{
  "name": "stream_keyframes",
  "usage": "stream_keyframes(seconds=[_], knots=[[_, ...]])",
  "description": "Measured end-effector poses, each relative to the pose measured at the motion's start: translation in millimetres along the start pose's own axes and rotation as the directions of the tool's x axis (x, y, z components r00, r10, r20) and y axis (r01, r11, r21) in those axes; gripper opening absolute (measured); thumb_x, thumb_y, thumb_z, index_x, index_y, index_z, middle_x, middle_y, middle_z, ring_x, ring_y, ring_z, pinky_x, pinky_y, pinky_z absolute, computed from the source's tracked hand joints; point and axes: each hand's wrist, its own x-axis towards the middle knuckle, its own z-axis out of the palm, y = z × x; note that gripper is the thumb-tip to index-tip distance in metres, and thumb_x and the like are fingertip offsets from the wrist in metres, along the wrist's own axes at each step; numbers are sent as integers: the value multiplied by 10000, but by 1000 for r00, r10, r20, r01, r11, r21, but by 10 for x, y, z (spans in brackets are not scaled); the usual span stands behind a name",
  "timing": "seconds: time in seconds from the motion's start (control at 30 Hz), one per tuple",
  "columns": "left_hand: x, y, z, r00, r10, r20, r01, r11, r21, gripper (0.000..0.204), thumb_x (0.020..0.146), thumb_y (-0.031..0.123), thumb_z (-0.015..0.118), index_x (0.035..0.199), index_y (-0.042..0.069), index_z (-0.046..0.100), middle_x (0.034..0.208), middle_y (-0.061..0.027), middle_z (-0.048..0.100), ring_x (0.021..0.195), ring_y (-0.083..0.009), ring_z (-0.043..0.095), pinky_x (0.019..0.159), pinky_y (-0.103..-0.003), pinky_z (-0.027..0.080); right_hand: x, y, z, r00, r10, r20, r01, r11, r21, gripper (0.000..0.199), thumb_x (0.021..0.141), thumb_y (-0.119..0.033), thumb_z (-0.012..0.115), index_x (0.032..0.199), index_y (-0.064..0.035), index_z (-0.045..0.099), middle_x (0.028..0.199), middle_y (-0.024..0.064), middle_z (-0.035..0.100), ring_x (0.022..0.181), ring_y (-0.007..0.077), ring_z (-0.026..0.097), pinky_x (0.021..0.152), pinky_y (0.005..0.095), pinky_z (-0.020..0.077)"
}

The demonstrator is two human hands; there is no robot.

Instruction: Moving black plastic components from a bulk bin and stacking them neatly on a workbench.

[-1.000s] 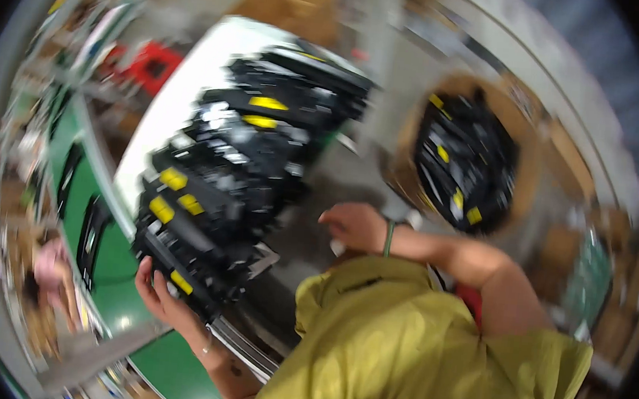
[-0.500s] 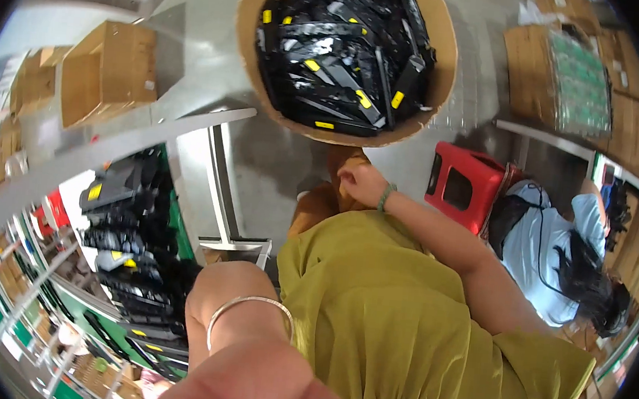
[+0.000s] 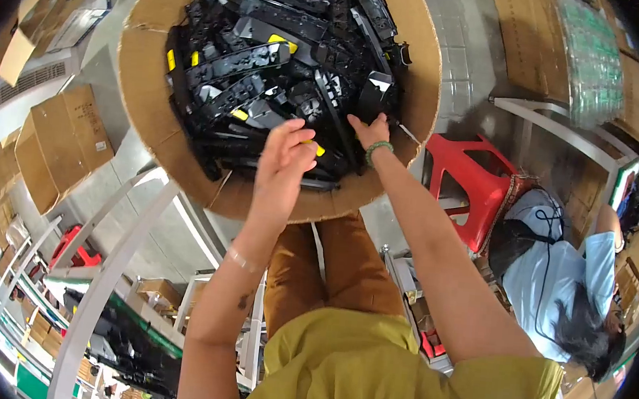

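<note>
A big round-walled cardboard box (image 3: 144,70) stands in front of me, filled with a jumble of long black plastic parts (image 3: 255,61), several with yellow labels. My right hand (image 3: 374,134), with a green bead bracelet at the wrist, reaches in at the near right. Its thumb and fingers close around the near end of one black plastic part (image 3: 375,90), covering most of its yellow label. Over the near middle of the pile hovers my left hand (image 3: 283,167), fingers loosely bent and apart, nothing visible in it. A yellow label lies just beside its fingertips.
A red plastic stool (image 3: 472,186) stands right of the box, beside a person in light blue (image 3: 538,264). White metal frames (image 3: 120,258) rise at my left, with more black parts (image 3: 131,350) beyond. Cartons (image 3: 62,146) sit on the far left floor; others are stacked far right.
Both hands have moved forward into the box; the right now grips a black part. My view has shifted, bringing the box nearer and larger.
</note>
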Motion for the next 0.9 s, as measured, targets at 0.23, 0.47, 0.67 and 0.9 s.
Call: stream_keyframes(seconds=[0.23,0.47,0.67,0.9], knots=[[1038,-1375,125,916,-52,-399,275,804,527,989,653,356,737,1314,-96,157,1296,-288,279,1176,-355,329,986,-397,286,-101,-137,-84,959,-179,-222,237,932,272,549,632,-221,724,1035,34,451,969,209,585,876,330,588,749,379,476],[1386,-1518,327,680,467,-565,186,635,750,953,584,271,779,1245,-99,201,1222,-276,285,1128,-417,310,971,-448,289,370,-585,-621,825,-525,-208,513,851,-115,696,569,-195,736,1170,-65,411,1060,159,488,970,314,515,854,365,434],[1446,-1569,347,722,382,-576,228,655,720,1052,569,302,791,1316,-65,147,1268,-305,286,1190,-422,293,1005,-439,265,847,-626,-648,795,-571,206,605,725,-328,1084,526,-260,790,1373,-72,141,1398,155,237,1300,299,215,1032,410,273],[1625,-1710,442,640,396,-659,149,777,611,950,540,174,777,1266,-62,212,1170,-282,414,1091,-404,417,954,-400,334,987,-637,-536,636,-761,129,769,638,-30,1030,504,-203,778,1341,-11,208,1309,199,364,1220,318,342,1026,346,286]])
